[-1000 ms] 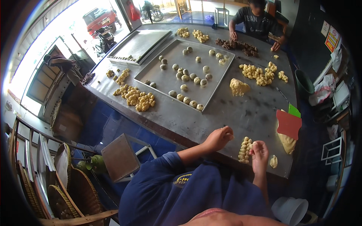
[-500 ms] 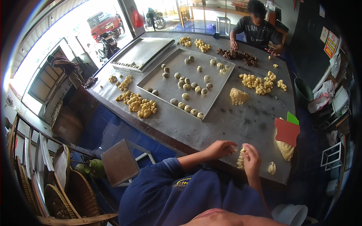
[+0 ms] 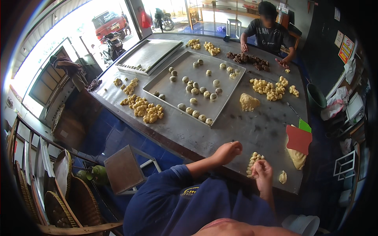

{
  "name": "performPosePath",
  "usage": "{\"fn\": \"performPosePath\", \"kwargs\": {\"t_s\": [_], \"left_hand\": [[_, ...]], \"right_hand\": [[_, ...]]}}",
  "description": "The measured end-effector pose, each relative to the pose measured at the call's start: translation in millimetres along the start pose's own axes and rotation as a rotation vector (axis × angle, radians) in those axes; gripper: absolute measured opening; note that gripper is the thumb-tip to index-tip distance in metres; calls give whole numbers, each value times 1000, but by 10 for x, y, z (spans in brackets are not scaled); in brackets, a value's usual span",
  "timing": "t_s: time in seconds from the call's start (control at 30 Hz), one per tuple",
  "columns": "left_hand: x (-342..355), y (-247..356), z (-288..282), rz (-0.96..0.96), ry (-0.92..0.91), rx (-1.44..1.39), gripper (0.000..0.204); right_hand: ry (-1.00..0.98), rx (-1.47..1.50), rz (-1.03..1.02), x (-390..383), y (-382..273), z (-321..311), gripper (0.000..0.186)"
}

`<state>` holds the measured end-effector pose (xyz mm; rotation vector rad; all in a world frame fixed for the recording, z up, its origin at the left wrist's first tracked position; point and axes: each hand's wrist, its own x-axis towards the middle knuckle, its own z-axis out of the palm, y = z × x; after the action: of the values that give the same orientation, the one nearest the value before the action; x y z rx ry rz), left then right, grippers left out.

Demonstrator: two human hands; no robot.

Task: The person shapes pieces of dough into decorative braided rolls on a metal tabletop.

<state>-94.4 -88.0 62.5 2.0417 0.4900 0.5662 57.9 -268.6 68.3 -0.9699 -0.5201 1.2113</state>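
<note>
My left hand hovers over the steel table's near part, fingers curled together; whatever may be in them is hidden. Just right of it is a cluster of small pale dough balls. My right hand is pinched at that cluster's lower right; what its fingertips hold is too small to name. A small pale dough piece lies right of that hand. Farther right, a red flat scraper and a green one rest on or beside a larger dough lump.
A large tray holds several speckled balls; another tray sits behind it. Yellow dough piles, a dough lump and brown pieces lie around. A co-worker works opposite. A metal stool stands left of me.
Since half a second ago my left hand has risen away from the cluster and curled. My right hand has shifted down toward the near edge. The co-worker's hand at the right has moved lower.
</note>
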Motion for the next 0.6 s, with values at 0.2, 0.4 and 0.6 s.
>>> {"fn": "performPosePath", "kwargs": {"t_s": [0.2,0.4,0.6], "left_hand": [[-54,-116,-39,-8,-2,1,28],[-51,2,60,-85,-106,-157,29],[-65,86,154,-127,-345,-291,35]], "right_hand": [[410,-1515,-677,57,-65,-460,22],[551,-1297,-335,123,217,-392,22],[284,-1223,-657,51,-2,165,28]]}}
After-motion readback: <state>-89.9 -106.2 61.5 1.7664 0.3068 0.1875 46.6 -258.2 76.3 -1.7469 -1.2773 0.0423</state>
